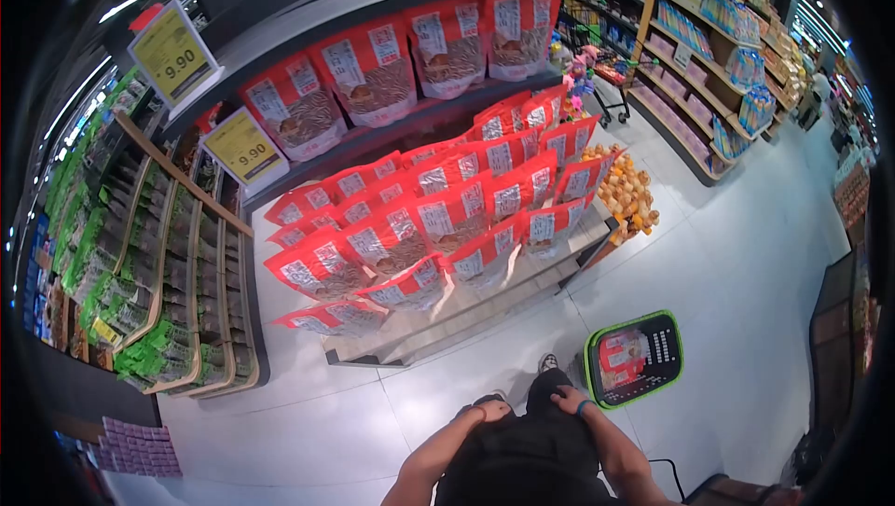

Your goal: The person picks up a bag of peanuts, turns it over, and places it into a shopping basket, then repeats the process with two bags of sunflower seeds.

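Note:
My left hand (495,408) is closed against the dark cloth of my trousers (547,392), near the left thigh. On the other thigh rests my right hand (566,402), its fingers curled in; a blue band circles that wrist. Whether either hand pinches the cloth is too small to tell. A black shopping basket with a green rim (594,371) stands on the floor beyond my right hand, with a red-and-clear food pouch (623,359) inside. In front of me, several red-topped pouches (453,217) stand in rows on a low display table (438,333).
More pouches (365,75) line the upper shelf, beside yellow price signs (175,58). Shelves of green packs (121,310) run along the left. Yellow-orange items (629,191) lie at the display's right end. A shopping cart (606,86) and stocked shelves (695,86) stand farther right.

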Tool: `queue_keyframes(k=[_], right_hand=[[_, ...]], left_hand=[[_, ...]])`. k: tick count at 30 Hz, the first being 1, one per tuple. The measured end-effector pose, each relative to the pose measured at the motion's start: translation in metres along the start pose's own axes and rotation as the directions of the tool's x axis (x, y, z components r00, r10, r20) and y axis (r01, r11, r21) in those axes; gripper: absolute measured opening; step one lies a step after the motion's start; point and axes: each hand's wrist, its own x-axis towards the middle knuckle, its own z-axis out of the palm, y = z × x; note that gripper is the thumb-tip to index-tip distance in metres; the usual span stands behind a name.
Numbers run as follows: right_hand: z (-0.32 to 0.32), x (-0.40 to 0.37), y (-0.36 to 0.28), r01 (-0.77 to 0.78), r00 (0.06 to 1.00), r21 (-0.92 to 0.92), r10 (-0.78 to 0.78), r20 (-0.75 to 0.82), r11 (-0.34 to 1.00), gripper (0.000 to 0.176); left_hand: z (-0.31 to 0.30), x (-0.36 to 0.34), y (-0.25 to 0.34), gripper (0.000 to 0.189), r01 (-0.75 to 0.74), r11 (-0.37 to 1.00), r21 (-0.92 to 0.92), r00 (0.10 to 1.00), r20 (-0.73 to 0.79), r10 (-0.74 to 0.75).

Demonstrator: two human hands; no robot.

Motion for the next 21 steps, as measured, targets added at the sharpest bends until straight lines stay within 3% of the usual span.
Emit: queue_keyframes(k=[1,3,5,7,8,9,11,12,14,15,16,18,20,21], right_hand=[[-0.002,0.002,-0.008,0.013,1.000,-0.011,-0.013,-0.002,1.000,0.065],[-0.007,0.007,-0.027,0.202,0.976,-0.097,-0.193,0.097,0.975,0.061],[-0.031,-0.007,-0.073,0.204,0.964,-0.015,-0.198,0.177,0.979,0.056],[-0.052,-0.009,-0.113,0.361,0.887,0.053,-0.361,0.290,0.931,0.050],[-0.072,-0.020,-0.148,0.327,0.866,0.142,-0.357,0.350,0.934,0.042],[-0.093,-0.028,-0.177,0.340,0.859,0.136,-0.366,0.357,0.931,0.042],[-0.135,-0.041,-0.231,0.474,0.667,0.329,-0.577,0.472,0.817,0.032],[-0.158,-0.050,-0.259,0.483,0.656,0.326,-0.582,0.481,0.813,0.032],[-0.212,-0.065,-0.320,0.647,0.353,0.491,-0.800,0.485,0.583,0.026],[-0.245,-0.073,-0.352,0.729,0.253,0.487,-0.850,0.462,0.481,0.025],[-0.277,-0.082,-0.383,0.793,0.147,0.483,-0.886,0.441,0.372,0.023],[-0.338,-0.098,-0.440,0.894,-0.014,0.433,-0.957,0.289,0.117,0.019],[-0.390,-0.099,-0.487,0.910,-0.103,0.414,-0.985,0.139,-0.037,0.019],[-0.409,-0.098,-0.509,0.884,-0.111,0.458,-0.994,0.011,-0.094,0.021]], left_hand=[[0.002,0.001,-0.011,0.038,-0.002,1.000,0.000,1.000,-0.017,0.002],[-0.002,0.008,-0.027,0.040,0.026,0.996,-0.081,0.998,-0.063,-0.031],[-0.016,-0.001,-0.025,0.040,0.043,0.987,-0.157,0.994,-0.088,-0.057],[-0.019,-0.002,-0.040,0.038,0.149,0.893,-0.425,0.970,-0.112,-0.215],[-0.022,-0.006,-0.039,0.035,0.161,0.820,-0.548,0.954,-0.126,-0.272],[-0.023,-0.007,-0.044,0.035,0.156,0.819,-0.553,0.951,-0.141,-0.277],[-0.025,-0.012,-0.053,0.034,0.138,0.730,-0.669,0.923,-0.179,-0.339],[-0.034,-0.021,-0.042,0.031,0.157,0.633,-0.758,0.899,-0.155,-0.409],[-0.049,-0.034,-0.042,0.031,0.109,0.553,-0.826,0.858,-0.203,-0.472],[-0.054,-0.038,-0.044,0.031,0.060,0.467,-0.882,0.819,-0.224,-0.528],[-0.057,-0.039,-0.052,0.031,0.024,0.479,-0.877,0.793,-0.275,-0.544],[-0.068,-0.055,-0.048,0.030,-0.070,0.420,-0.905,0.753,-0.324,-0.573],[-0.080,-0.067,-0.032,0.030,-0.175,0.369,-0.913,0.709,-0.377,-0.596],[-0.080,-0.075,-0.017,0.030,-0.232,0.285,-0.930,0.633,-0.366,-0.682]])
